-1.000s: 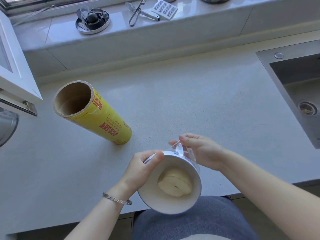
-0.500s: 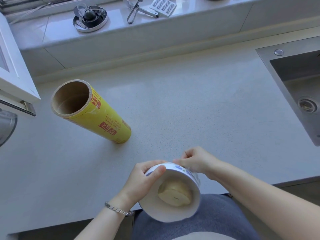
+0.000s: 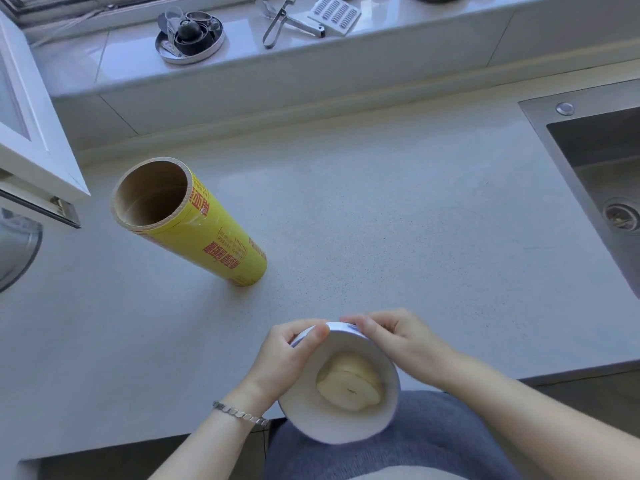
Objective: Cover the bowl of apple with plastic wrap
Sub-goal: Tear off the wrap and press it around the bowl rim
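Pale speckled kitchen counter (image 3: 363,202) under a window ledge, seen from above. Left hand (image 3: 284,358) w/ a silver bracelet (image 3: 239,414) grips the left rim of the round white bowl (image 3: 341,429), thumb hooked over the top edge; right hand (image 3: 398,337) closes on the far-right rim, fingers curled and pinching there. Can't tell if clear film is under them. Bowl is tilted toward the camera at the counter's near edge, peeled pale apple pieces (image 3: 348,384) inside. Yellow plastic-wrap roll (image 3: 214,233) w/ cardboard core lies toward the left edge, well apart. Steel sink (image 3: 595,161) at the right edge.
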Demonstrator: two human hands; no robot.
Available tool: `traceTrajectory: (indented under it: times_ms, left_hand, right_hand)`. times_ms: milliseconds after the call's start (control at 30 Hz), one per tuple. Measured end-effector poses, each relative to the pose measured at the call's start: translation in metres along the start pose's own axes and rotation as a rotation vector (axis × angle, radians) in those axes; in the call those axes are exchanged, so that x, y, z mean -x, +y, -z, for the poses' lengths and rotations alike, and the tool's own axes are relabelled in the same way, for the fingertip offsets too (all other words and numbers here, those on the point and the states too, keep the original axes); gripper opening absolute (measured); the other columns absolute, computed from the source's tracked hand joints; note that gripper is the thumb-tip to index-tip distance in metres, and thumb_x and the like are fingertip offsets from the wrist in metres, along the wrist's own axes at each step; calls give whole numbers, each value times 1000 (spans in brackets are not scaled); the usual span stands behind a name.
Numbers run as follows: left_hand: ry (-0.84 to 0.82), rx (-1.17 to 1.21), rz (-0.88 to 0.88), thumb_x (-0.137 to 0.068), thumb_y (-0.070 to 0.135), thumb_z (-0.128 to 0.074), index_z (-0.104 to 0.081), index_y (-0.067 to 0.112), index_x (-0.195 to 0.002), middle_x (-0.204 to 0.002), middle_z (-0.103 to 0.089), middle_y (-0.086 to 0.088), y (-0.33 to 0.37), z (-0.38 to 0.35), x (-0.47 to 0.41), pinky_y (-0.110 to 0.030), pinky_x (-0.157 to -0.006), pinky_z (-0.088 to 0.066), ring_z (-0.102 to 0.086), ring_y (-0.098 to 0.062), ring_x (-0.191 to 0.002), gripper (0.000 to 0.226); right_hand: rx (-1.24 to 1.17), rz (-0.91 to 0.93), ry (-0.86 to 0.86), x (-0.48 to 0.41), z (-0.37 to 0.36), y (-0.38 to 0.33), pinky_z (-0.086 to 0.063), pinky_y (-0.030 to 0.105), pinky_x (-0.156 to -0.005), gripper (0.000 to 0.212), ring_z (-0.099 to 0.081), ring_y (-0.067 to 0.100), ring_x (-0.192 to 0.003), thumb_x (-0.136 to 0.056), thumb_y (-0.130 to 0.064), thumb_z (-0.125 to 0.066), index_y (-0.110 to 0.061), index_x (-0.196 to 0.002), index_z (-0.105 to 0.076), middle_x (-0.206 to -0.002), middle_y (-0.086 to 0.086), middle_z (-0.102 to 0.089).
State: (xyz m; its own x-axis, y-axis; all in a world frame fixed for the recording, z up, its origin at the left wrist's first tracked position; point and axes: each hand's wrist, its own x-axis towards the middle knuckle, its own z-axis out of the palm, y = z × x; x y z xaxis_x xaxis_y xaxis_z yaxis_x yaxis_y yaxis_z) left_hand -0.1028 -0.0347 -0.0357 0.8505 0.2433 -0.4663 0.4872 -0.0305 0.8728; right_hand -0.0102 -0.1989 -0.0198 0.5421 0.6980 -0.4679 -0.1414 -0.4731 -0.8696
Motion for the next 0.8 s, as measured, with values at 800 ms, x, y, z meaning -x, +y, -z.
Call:
traceTrajectory:
  times_ms: [800]
  left_hand:
    - [-57, 154, -12, -88, 39, -41, -61, 26, -109, -108, -69, -3, 57, 27, -40, -22, -85, -48, -64, -9, -100, 32]
  right_hand:
    - [-285, 79, -20, -27, 42, -23, -50, 14, -65, 32, -64, 3, -68, -75, -42, -51, -16, -78, -70, -68, -9, -70]
